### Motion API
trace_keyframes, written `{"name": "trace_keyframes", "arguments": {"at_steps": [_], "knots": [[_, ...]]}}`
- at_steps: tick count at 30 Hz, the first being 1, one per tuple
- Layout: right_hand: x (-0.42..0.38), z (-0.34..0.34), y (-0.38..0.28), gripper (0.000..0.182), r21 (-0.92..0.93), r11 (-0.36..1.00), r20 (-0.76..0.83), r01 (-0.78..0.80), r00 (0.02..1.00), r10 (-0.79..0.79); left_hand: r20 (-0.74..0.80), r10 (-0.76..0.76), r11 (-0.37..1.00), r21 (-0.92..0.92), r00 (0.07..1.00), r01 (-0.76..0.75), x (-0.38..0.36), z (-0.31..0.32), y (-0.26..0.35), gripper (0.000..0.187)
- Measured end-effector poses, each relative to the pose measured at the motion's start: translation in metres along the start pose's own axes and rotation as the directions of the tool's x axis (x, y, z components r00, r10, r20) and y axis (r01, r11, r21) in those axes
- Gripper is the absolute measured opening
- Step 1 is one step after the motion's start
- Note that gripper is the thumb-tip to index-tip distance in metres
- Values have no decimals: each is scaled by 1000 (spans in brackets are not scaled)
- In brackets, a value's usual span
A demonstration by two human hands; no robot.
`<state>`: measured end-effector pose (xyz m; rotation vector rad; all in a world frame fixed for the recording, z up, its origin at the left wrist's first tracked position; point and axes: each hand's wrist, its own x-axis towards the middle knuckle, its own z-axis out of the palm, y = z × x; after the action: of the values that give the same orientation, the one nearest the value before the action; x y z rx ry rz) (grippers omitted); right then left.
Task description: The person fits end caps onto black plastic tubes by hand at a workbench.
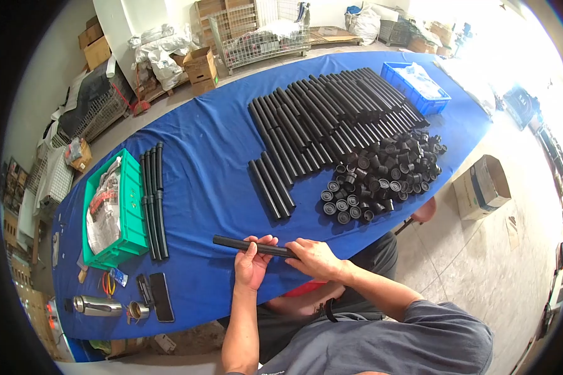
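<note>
A black tube (234, 242) lies across both my hands, just above the near edge of the blue-covered table. My left hand (251, 269) is closed around its middle, thumb on the near side. At the tube's right end, my right hand (317, 259) grips it with the fingers over the tip, so that end is hidden. Ahead of my hands, three black tubes (273, 187) lie side by side, in front of a large stack of similar tubes (322, 119). A heap of small black round caps (381, 175) sits to the right of them.
On the left stand a green crate (131, 215) with bags inside and a short row of black tubes (153, 194). Nearer are a steel flask (98, 306), a steel cup (138, 310) and a phone (161, 297). A blue crate (441, 105) is at the far right; a cardboard box (481, 187) stands on the floor.
</note>
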<state>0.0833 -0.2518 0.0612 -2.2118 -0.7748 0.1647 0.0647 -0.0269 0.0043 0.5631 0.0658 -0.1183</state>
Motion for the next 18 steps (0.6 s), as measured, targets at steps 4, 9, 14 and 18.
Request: {"name": "trace_keyframes", "arguments": {"at_steps": [4,9,14,18], "knots": [[8,-31,-22,38,338,827,432,-449,855,287,42,-5,1000,-15,999,6,-2,-3,2,15],[0,2,6,36,-34,996,-76,88,993,-90,-11,-8,999,41,1000,9,0,2,0,16],[9,-30,-22,35,290,911,254,-294,941,223,45,-16,1000,11,999,16,-1,-6,1,17],[3,-3,5,35,-6,996,-96,91,991,-91,-3,-31,999,26,1000,31,0,2,1,17]]}}
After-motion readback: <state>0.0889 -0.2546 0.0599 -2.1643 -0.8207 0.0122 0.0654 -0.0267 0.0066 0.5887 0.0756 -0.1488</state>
